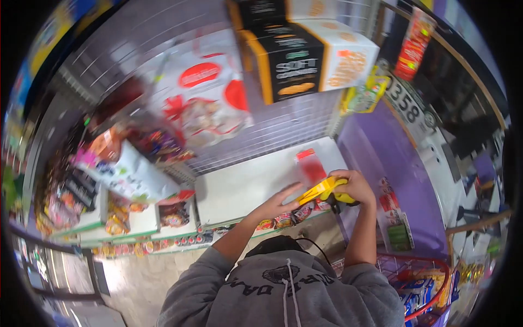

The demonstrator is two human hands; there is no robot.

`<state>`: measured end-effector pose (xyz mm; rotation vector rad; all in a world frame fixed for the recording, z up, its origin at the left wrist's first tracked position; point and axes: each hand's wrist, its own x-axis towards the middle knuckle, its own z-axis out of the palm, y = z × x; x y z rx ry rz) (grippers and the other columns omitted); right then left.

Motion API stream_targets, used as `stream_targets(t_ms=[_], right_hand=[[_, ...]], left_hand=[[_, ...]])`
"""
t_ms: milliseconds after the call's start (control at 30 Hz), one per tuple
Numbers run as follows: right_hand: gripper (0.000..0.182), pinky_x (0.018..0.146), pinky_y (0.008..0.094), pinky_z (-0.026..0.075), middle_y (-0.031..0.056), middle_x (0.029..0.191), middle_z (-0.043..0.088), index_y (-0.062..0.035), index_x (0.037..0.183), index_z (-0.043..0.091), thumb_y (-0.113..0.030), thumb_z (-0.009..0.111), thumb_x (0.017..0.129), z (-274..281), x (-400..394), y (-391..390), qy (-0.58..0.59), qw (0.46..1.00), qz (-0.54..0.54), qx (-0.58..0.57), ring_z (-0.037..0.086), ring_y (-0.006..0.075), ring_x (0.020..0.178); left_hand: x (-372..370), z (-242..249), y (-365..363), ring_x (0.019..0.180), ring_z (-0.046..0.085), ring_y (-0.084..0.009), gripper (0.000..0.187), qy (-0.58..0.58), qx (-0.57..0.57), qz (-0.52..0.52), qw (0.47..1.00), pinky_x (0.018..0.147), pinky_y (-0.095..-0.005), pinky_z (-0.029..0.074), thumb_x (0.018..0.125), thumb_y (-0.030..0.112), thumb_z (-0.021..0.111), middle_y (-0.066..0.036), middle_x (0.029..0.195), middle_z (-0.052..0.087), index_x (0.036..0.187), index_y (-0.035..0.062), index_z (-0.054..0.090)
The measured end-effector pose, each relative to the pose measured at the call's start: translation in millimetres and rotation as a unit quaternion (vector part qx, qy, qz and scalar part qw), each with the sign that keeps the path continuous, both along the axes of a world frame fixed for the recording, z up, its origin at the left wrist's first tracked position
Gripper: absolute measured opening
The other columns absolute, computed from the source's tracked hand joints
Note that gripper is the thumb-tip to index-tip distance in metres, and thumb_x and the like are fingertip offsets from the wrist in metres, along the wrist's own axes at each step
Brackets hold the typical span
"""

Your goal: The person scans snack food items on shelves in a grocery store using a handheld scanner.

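Observation:
My right hand [354, 188] is closed around a bright yellow object [318, 190] with dark markings and a black part below. Its kind is not clear; a flat yellow band runs from it toward the left. At the band's left end is my left hand [282, 201], fingers stretched out, close to or touching it. Both hands are over the front right of a white shelf [239, 188]. Just behind them on the shelf lies a red packet [310, 165]. Several wrapped snacks [284, 219] sit on a lower level under the hands.
Black and white cookie boxes [297, 60] and a large white and red bag [204, 92] are higher up. A white snack bag [133, 169] stands at the left. A purple panel [414, 169] borders the right, with a red wire basket [444, 283] of packets near it.

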<state>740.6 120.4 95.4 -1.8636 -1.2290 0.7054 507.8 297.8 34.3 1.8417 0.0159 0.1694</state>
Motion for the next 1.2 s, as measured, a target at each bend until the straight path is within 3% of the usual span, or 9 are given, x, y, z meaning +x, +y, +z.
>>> stream_targets(t_ms=[100, 233, 333, 467, 667, 933, 1000, 1033, 1200], right_hand=[[0.041, 0.078, 0.0309, 0.05, 0.011, 0.093, 0.069, -0.0044, 0.106, 0.065, -0.008, 0.07, 0.066, 22.7, -65.5, 53.6, 0.045, 0.993, 0.103, 0.041, 0.066, 0.0201, 0.083], [0.037, 0.08, 0.0315, 0.05, 0.0118, 0.094, 0.068, -0.0045, 0.112, 0.063, -0.009, 0.067, 0.075, 35.5, -181.6, 113.3, 0.091, 0.979, 0.035, 0.179, 0.065, 0.0198, 0.087], [0.039, 0.099, 0.0411, 0.038, 0.013, 0.13, 0.05, -0.0106, 0.121, 0.058, -0.017, 0.063, 0.083, 25.3, -270.6, 123.7, -0.091, 0.922, 0.233, 0.297, 0.045, 0.0268, 0.123], [0.046, 0.107, 0.0573, 0.02, 0.0027, 0.144, 0.039, -0.0196, 0.126, 0.057, -0.026, 0.064, 0.08, 34.4, -330.4, 121.2, -0.276, 0.857, 0.366, 0.237, 0.024, 0.0262, 0.139], [0.047, 0.109, 0.056, 0.017, 0.0037, 0.146, 0.037, -0.0182, 0.127, 0.056, -0.026, 0.062, 0.081, 18.7, -315.8, 181.3, -0.247, 0.913, 0.163, 0.28, 0.025, 0.0305, 0.139], [0.048, 0.11, 0.0519, 0.019, 0.0078, 0.147, 0.034, -0.0167, 0.134, 0.05, -0.028, 0.056, 0.087, 10.6, -346.4, 104.7, -0.249, 0.897, 0.275, 0.243, 0.021, 0.0339, 0.14], [0.049, 0.109, 0.0512, 0.02, 0.0074, 0.148, 0.033, -0.0167, 0.133, 0.051, -0.029, 0.057, 0.086, 23.9, -326.3, 124.0, -0.274, 0.907, 0.202, 0.249, 0.02, 0.0337, 0.14], [0.046, 0.106, 0.0485, 0.027, 0.0105, 0.144, 0.038, -0.0152, 0.13, 0.053, -0.03, 0.057, 0.087, 31.4, -314.3, 133.7, -0.294, 0.907, 0.148, 0.264, 0.027, 0.0345, 0.137], [0.029, 0.075, 0.0458, 0.048, 0.0179, 0.097, 0.063, -0.0119, 0.109, 0.063, -0.032, 0.056, 0.089, 39.7, -261.8, 156.7, -0.227, 0.957, 0.007, 0.179, 0.06, 0.0374, 0.091]], left_hand=[[-62.2, 24.4, -1.0, 0.125, 0.043, -0.0272, 0.068, 0.028, -0.138, -0.002, 0.99, 0.105, -0.0381, 0.034, 0.093, 0.042, 0.052, -0.015, 0.136, 0.042, 0.144, 0.0045, 0.026], [-142.4, 6.6, 6.0, 0.113, 0.054, -0.0244, 0.058, 0.003, -0.489, 0.182, 0.853, 0.092, -0.0387, 0.047, 0.094, 0.046, 0.046, -0.013, 0.128, 0.049, 0.139, 0.0109, 0.034], [-181.3, -1.4, 8.6, 0.109, 0.057, -0.0257, 0.055, -0.071, -0.605, 0.282, 0.741, 0.089, -0.0393, 0.05, 0.094, 0.053, 0.038, -0.012, 0.124, 0.053, 0.135, 0.0151, 0.037], [-214.2, 7.5, -19.8, 0.105, 0.06, -0.0243, 0.054, -0.187, -0.547, 0.357, 0.734, 0.088, -0.0385, 0.051, 0.095, 0.053, 0.035, -0.011, 0.118, 0.058, 0.132, 0.0147, 0.043], [-222.0, 15.0, -19.7, 0.111, 0.058, -0.0225, 0.062, -0.102, -0.64, 0.272, 0.712, 0.091, -0.0403, 0.049, 0.094, 0.058, 0.035, -0.01, 0.125, 0.056, 0.137, 0.0134, 0.04], [-220.0, 28.4, -7.7, 0.12, 0.05, -0.0248, 0.076, -0.232, -0.638, 0.103, 0.727, 0.099, -0.0423, 0.043, 0.088, 0.067, 0.035, -0.012, 0.132, 0.049, 0.141, 0.0133, 0.033], [-214.4, 37.2, -13.6, 0.119, 0.052, -0.0259, 0.075, -0.097, -0.564, 0.275, 0.773, 0.098, -0.0431, 0.044, 0.089, 0.066, 0.034, -0.012, 0.13, 0.051, 0.141, 0.0127, 0.033], [-208.7, 38.1, -16.6, 0.116, 0.054, -0.0266, 0.064, -0.129, -0.62, 0.237, 0.737, 0.095, -0.0428, 0.046, 0.093, 0.052, 0.044, -0.012, 0.128, 0.052, 0.14, 0.009, 0.033], [-189.7, 19.0, -18.7, 0.113, 0.056, -0.0267, 0.06, -0.061, -0.601, 0.115, 0.788, 0.095, -0.0427, 0.046, 0.086, 0.021, 0.062, -0.014, 0.128, 0.052, 0.137, 0.0052, 0.036]])
